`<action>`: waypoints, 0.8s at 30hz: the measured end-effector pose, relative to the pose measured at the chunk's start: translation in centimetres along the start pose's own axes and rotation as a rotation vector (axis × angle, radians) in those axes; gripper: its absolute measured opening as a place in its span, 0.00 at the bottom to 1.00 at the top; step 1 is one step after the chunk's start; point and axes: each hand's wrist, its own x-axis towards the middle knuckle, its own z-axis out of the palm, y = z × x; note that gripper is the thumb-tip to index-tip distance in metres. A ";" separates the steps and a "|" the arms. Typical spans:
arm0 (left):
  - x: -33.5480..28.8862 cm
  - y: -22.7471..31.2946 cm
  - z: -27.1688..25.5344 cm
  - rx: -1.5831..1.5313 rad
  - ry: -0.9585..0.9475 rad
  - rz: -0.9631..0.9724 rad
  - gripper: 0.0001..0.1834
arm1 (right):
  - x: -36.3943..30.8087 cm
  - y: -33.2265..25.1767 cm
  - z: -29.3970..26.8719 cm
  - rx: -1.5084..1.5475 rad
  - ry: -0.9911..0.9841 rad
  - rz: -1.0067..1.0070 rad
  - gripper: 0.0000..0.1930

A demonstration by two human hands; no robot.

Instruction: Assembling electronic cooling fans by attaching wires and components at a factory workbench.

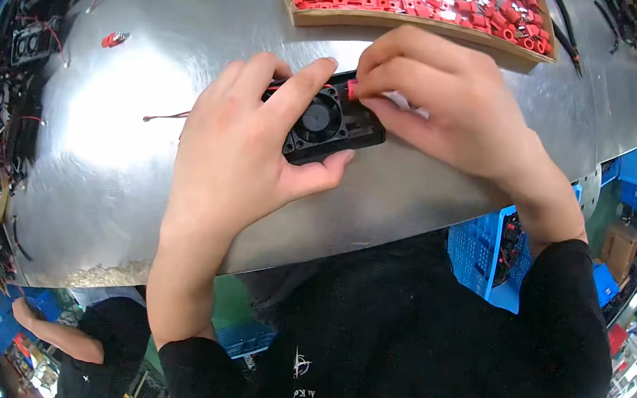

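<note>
My left hand (251, 124) is closed round a black plastic housing (365, 131), its thumb along the near edge and its fingers over the far side. Set in the housing is a small black cooling fan (316, 117). At the housing's far right end, my right hand (447, 95) pinches a small red plastic part (352, 89); its fingertips cover most of it. From under the left hand, a thin red and black wire (167, 117) runs out to the left over the metal table.
A shallow cardboard tray (424, 25) of red and black parts stands beyond my hands. Pliers (566, 42) lie at its right. One red part (115, 40) lies far left, near several wired fans (28, 44). Blue crates (482, 250) stand below the edge; another person (102, 348) is at lower left.
</note>
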 end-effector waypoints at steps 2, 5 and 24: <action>-0.1 0.0 0.0 0.003 0.011 -0.009 0.41 | 0.0 -0.3 0.2 -0.019 -0.049 -0.010 0.11; -0.2 -0.2 0.1 0.004 0.021 -0.004 0.41 | 0.0 -0.7 0.2 -0.042 -0.079 0.031 0.12; -0.4 -0.2 0.5 -0.036 0.063 0.009 0.39 | 0.2 -2.8 0.0 -0.182 -0.129 0.142 0.11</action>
